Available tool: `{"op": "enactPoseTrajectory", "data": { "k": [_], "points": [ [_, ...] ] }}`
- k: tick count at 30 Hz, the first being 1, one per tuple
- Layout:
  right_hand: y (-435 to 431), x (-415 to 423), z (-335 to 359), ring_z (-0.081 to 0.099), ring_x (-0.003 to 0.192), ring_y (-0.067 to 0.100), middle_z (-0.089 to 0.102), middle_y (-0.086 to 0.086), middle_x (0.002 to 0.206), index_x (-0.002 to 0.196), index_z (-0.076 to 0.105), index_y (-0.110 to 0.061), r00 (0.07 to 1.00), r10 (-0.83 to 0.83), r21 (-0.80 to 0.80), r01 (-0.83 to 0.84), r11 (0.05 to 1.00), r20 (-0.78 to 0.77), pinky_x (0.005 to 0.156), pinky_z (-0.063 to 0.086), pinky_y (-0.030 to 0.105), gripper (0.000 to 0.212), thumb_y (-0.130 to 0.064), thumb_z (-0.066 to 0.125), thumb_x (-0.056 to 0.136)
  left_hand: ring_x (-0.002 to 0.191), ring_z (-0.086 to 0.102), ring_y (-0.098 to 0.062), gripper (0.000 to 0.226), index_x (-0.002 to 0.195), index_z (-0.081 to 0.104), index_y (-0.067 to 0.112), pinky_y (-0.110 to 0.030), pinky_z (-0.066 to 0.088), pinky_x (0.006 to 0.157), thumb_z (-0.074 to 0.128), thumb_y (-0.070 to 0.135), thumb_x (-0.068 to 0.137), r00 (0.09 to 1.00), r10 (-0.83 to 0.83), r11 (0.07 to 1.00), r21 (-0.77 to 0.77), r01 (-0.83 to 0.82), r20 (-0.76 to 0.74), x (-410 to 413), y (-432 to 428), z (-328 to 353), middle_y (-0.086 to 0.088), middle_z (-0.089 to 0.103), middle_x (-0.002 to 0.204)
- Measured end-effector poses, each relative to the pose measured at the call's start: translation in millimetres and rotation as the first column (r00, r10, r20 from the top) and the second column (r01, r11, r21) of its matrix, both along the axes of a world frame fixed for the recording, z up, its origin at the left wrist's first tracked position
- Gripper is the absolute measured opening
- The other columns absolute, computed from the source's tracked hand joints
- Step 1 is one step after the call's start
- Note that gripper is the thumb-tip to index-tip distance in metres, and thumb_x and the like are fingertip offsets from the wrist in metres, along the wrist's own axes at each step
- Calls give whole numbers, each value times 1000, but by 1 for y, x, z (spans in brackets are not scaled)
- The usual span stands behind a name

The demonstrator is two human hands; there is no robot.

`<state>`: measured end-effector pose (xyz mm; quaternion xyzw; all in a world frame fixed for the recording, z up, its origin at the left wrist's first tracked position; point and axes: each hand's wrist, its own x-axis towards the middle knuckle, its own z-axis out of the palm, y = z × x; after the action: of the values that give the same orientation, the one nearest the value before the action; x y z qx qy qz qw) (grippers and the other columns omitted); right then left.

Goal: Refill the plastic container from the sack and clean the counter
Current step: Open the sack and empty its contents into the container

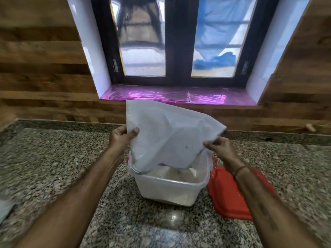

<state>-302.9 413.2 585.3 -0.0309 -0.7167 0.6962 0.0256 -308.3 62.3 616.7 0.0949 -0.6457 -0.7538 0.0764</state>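
Curled fingers (pixel 134 131) of left hand (pixel 120 139) pinch sack (pixel 170 136) left edge; right hand (pixel 221 148) pinches right corner. White sack held tilted, mouth down inside plastic container (pixel 168 187), likely holding pale powder. Container on granite table (pixel 53 158); red lid (pixel 227 194) beside, right.

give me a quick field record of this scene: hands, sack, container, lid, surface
left hand: grips the left edge of the white sack
right hand: pinches the sack's right edge
sack: held up, lower end inside the plastic container
container: open, on the granite counter, pale powder inside
red lid: off, lying on the counter right of the container
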Motion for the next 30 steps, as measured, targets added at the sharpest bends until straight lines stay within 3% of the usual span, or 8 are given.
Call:
{"op": "enactPoseTrajectory", "data": {
  "k": [2, 7, 10, 13, 17, 20, 26, 30],
  "points": [
    [5, -10, 3, 73, 84, 16, 78, 5, 92, 100, 74, -4, 997, -70, 17, 71, 997, -31, 92, 59, 47, 18, 6, 73, 86, 80, 76, -13, 20, 107, 73, 5, -26, 61, 69, 76, 3, 87, 999, -35, 998, -60, 35, -6, 6, 2, -5, 1, 81, 91],
    [14, -24, 34, 74, 84, 10, 80, -3, 95, 111, 70, -5, 987, 71, -108, -87, 990, -143, 72, 60, 27, 23, -11, 72, 89, 88, 77, -21, 29, 110, 74, -1, -36, 61, 80, 81, 1, 82, 999, -20, 987, -157, 26, 42, 16, 8, -18, -14, 79, 102],
    [11, -17, 4, 75, 104, 20, 80, 3, 107, 115, 72, -5, 989, 151, 98, -149, 984, -12, 94, 61, 43, 41, -13, 86, 78, 87, 74, -20, 31, 116, 71, -3, -29, 61, 74, 76, -2, 85, 998, 51, 995, -82, -55, -44, 17, 7, -7, -13, 77, 104],
    [9, -14, -15, 76, 99, 21, 81, 2, 101, 101, 80, -11, 996, 78, 278, -60, 959, -51, 92, 59, 55, 35, -21, 86, 68, 95, 75, -22, 32, 119, 70, 1, -35, 62, 79, 75, 4, 88, 997, 40, 994, -100, -47, -72, 19, 5, -4, -11, 78, 109],
    [7, -28, 24, 71, 91, 21, 78, 11, 101, 103, 76, -4, 984, 117, 65, -109, 992, -136, 89, 60, 45, 16, -1, 75, 87, 99, 76, -19, 35, 118, 72, 11, -42, 63, 87, 81, 10, 85, 999, -21, 954, -298, 29, 27, 29, 4, -20, -3, 79, 109],
    [11, -29, 39, 73, 100, 21, 77, 10, 112, 115, 71, -4, 960, 259, 8, -260, 966, -104, 86, 59, 35, 26, -16, 74, 92, 100, 75, -24, 33, 116, 73, 9, -44, 61, 89, 81, 5, 84, 995, 96, 970, -226, -93, 4, 31, 3, -21, -7, 78, 109],
    [8, -12, -18, 71, 104, 23, 75, 2, 108, 103, 76, -14, 983, 90, 544, 10, 839, -158, 88, 59, 46, 44, -41, 84, 70, 83, 76, -4, 29, 115, 72, 12, -30, 64, 76, 76, 2, 87, 989, 93, 962, -245, -120, -116, 33, 12, -5, 10, 78, 96],
    [2, -22, 3, 72, 90, 18, 77, -4, 97, 95, 73, -32, 980, 17, 344, 52, 938, -196, 84, 60, 44, 13, -38, 70, 84, 98, 75, -12, 40, 119, 72, 22, -43, 63, 86, 84, 25, 81, 997, -71, 877, -477, 63, 1, 38, -5, -15, 7, 79, 107]
  ]
}}
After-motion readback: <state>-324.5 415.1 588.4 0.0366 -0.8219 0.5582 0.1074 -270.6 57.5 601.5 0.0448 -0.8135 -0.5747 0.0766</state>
